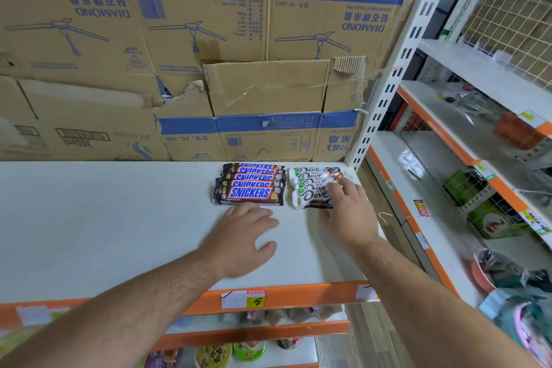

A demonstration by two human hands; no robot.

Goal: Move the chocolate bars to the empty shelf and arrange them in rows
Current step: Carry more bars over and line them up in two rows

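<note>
Cardboard boxes (179,39) back the white shelf (89,218), where Snickers bars (249,185) and Dove bars (310,188) lie in two overlapping rows side by side at its rear right. The left hand (248,236) rests flat, fingers spread, just before the Snickers bars; the right hand (351,215) lays relaxed fingers on the Dove bars' right ends.

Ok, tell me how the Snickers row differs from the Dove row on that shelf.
Snickers row: dark brown wrappers, blue lettering; Dove row: white wrappers, dark script. Snickers row lies left, Dove row right. The right hand touches the Dove row; the left hand rests on the shelf before the Snickers row. Both overlap front to back, side by side.
</note>
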